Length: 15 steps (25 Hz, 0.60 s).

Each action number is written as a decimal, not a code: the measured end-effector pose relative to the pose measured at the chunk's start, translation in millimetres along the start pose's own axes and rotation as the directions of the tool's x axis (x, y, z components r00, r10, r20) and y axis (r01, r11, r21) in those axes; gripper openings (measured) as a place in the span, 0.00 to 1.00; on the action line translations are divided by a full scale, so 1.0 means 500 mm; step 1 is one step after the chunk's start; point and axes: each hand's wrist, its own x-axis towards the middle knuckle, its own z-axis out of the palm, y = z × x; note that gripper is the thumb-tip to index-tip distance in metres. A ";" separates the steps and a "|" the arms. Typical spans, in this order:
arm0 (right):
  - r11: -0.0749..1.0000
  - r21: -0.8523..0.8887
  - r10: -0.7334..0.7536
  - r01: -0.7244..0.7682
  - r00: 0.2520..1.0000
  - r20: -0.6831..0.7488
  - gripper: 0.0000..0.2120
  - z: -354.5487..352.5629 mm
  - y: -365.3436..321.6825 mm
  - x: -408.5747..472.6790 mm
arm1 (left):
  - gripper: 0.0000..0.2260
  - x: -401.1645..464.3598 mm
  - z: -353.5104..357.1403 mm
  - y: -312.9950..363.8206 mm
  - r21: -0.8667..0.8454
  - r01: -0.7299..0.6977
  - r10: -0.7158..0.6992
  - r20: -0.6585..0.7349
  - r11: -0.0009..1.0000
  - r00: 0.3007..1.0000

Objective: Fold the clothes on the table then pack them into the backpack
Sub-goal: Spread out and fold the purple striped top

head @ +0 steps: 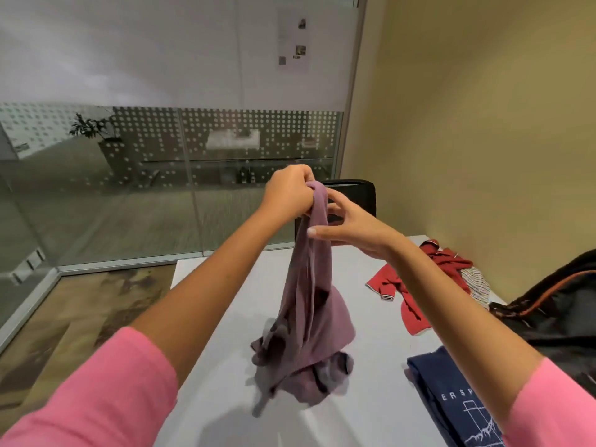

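A mauve garment [309, 317] hangs above the white table [225, 301], its lower end bunched on the tabletop. My left hand [290, 195] grips its top end, fingers curled round the cloth. Just to the right, my right hand [351, 227] touches the same hanging cloth with thumb and fingers spread. A folded navy T-shirt [458, 398] with white print lies at the near right. A crumpled red garment [416, 285] lies further back on the right, next to a striped cloth [477, 282]. The dark backpack [554, 311] with orange trim stands at the table's right edge.
A black chair [354, 195] stands behind the far edge of the table. A glass wall with a dotted film runs along the left and back. A yellow wall closes the right side. Patterned carpet lies to the left of the table.
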 end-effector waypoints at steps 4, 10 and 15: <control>0.900 -0.428 -0.195 0.081 0.953 -0.230 0.15 0.087 -0.027 0.024 | 0.06 -0.059 -0.022 -0.086 -0.346 0.035 -0.022 0.041 0.938 0.999; 0.981 -0.125 -0.172 0.150 0.966 -0.193 0.11 0.117 -0.098 0.028 | 0.12 -0.221 0.029 -0.338 -0.503 0.172 -0.144 0.094 0.847 0.985; 0.976 0.063 -0.192 0.206 0.965 -0.178 0.20 0.097 -0.182 0.015 | 0.15 -0.321 0.140 -0.465 -0.239 0.437 -0.316 0.413 0.867 0.854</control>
